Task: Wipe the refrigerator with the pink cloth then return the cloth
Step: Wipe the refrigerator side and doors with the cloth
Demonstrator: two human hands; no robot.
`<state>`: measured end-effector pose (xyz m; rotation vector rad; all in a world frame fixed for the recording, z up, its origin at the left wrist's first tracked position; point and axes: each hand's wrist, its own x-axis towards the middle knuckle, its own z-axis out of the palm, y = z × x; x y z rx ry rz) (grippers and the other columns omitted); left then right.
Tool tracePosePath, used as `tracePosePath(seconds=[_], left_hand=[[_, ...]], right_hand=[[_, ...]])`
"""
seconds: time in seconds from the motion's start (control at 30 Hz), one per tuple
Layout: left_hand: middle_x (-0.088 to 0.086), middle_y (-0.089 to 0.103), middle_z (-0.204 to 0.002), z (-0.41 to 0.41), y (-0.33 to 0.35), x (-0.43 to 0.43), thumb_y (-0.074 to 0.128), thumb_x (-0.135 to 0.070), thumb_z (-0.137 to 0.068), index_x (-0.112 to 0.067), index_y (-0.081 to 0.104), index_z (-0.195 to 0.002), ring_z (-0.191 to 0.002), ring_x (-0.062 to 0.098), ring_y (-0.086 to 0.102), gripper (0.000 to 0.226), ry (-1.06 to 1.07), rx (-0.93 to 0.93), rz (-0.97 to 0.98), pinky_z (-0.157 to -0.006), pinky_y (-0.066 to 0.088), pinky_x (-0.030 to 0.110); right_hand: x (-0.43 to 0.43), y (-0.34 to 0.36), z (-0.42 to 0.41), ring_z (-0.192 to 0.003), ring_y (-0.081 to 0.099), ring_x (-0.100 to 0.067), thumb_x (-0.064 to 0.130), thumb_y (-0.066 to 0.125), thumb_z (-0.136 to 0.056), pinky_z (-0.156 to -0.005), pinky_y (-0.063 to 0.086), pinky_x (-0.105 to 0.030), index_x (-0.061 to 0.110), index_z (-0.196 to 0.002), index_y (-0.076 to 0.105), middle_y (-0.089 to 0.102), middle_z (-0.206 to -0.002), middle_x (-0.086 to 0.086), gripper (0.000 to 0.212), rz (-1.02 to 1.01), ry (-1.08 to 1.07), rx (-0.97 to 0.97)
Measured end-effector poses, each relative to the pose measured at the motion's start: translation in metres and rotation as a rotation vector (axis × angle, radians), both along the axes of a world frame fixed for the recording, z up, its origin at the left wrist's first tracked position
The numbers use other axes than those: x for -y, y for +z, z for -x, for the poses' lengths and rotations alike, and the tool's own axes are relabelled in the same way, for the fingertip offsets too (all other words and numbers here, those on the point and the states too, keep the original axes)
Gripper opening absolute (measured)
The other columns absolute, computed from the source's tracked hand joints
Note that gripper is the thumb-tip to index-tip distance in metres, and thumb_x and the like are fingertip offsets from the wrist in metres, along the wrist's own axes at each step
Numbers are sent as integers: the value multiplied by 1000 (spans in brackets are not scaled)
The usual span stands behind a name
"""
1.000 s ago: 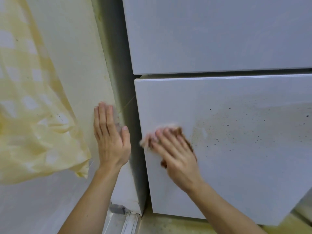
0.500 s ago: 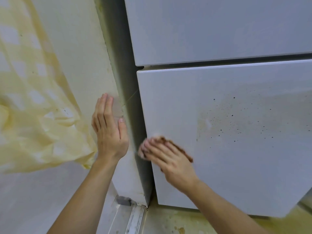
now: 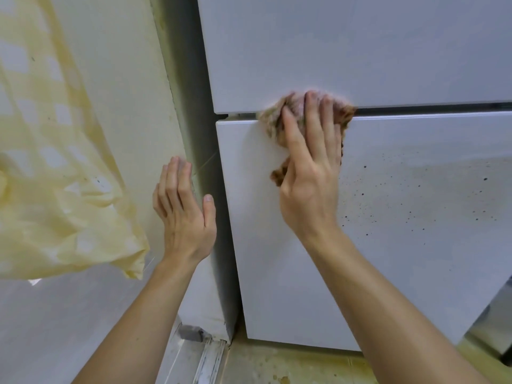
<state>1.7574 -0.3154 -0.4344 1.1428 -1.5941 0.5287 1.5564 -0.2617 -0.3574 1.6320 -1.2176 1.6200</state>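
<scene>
Right hand: the right hand (image 3: pixel 310 173) lies flat with fingers straight and close together, thumb stretched out to its left, pressing down rather than gripping.
Cloth: the crumpled, brown-stained pink cloth (image 3: pixel 277 120) is bunched under the right fingertips, showing above them, to their left and a little below the thumb.
Cloth's place: it straddles the dark seam (image 3: pixel 429 108) between the two doors, touching both.
Refrigerator: the glossy white flat-fronted refrigerator (image 3: pixel 360 51) fills the area beyond and right of the right hand; its lower door (image 3: pixel 388 273) runs under the right forearm.
Dirt: small dark specks (image 3: pixel 415 200) and a faint brownish haze lie on the lower door, right of the right hand.
Left hand: the left hand (image 3: pixel 182 214) is open and holds nothing, its fingers straight and laid against the cream painted wall (image 3: pixel 130 92) beside the refrigerator's left edge.
Left of left hand: a pale yellow checked curtain (image 3: pixel 55 189) hangs bunched.
Below the forearms: a stained yellowish floor (image 3: pixel 277 367) and a grey metal sliding track (image 3: pixel 205 358).
</scene>
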Motion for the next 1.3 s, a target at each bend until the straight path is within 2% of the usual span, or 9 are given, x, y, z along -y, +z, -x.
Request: tracePosePath(seconds=[0.1, 0.27, 0.4, 0.53, 0.73, 0.87, 1.0, 1.13, 1.3], left_hand=[[18, 24, -168, 6, 1, -2, 44, -24, -101, -3, 26, -159, -157, 37, 22, 64, -22, -13, 25, -123, 22, 58], [22, 28, -165, 20, 1, -6, 46, -21, -101, -3, 29, -156, -154, 38, 26, 60, -85, -26, 71, -126, 19, 53], [21, 26, -166, 31, 0, -7, 49, -19, -100, -5, 29, -156, -155, 37, 23, 61, -122, 17, 65, -126, 18, 53], [17, 25, -167, 40, -4, -6, 50, -23, -99, -7, 27, -157, -157, 35, 20, 64, -109, 31, 69, -126, 12, 55], [16, 25, -168, 44, -7, -4, 50, -23, -99, -7, 27, -158, -158, 31, 16, 65, -79, 17, 78, -126, 10, 54], [15, 24, -169, 43, -8, -3, 49, -24, -100, -7, 26, -160, -159, 29, 15, 66, -63, 34, 74, -127, 7, 52], [17, 23, -169, 54, -8, -6, 45, -20, -99, -2, 24, -160, -159, 31, 17, 67, -77, 1, 87, -127, 11, 54], [20, 19, -170, 67, -10, -11, 44, -18, -99, 0, 19, -161, -159, 32, 15, 70, -89, -34, 71, -128, 9, 53], [21, 14, -171, 68, -12, -12, 43, -18, -100, 0, 14, -163, -160, 31, 9, 72, -102, -10, 59, -129, 8, 53]], right_hand=[[0, -20, -8, -159, 21, -36, -14, 50, -85, -131, 15, -53, 6, -155, 47, 32, -167, -19, 73, 17, -12, -27], [-12, -156, 13, -161, 17, -22, -10, 65, -77, -132, 10, -41, 14, -160, 41, 25, -171, -5, 90, -257, 43, -566], [-30, -201, 42, -163, 3, -19, 0, 39, -88, -132, 1, -38, 16, -164, 31, 17, -174, -1, 78, -449, 31, -879], [-26, -167, 39, -162, 8, -17, -4, 38, -90, -132, 5, -36, 14, -163, 33, 20, -173, -1, 75, -422, 73, -804], [-6, -69, 20, -157, 25, -27, -23, 58, -83, -130, 21, -45, 6, -151, 53, 37, -163, -13, 74, -62, 25, -227], [-1, -36, 9, -153, 33, -41, -21, 48, -94, -127, 26, -56, 0, -148, 54, 43, -159, -25, 58, 40, -11, -8], [0, -97, 13, -158, 25, -28, -17, 59, -92, -129, 21, -46, 7, -149, 55, 38, -162, -15, 62, 17, -79, -152], [-20, -185, 34, -161, 18, -22, -12, 50, -86, -131, 14, -40, 14, -157, 46, 26, -170, -5, 75, -234, -61, -511], [-26, -185, 50, -162, 11, -21, -3, 42, -90, -132, 9, -39, 14, -162, 35, 15, -173, -3, 74, -342, -37, -684]])
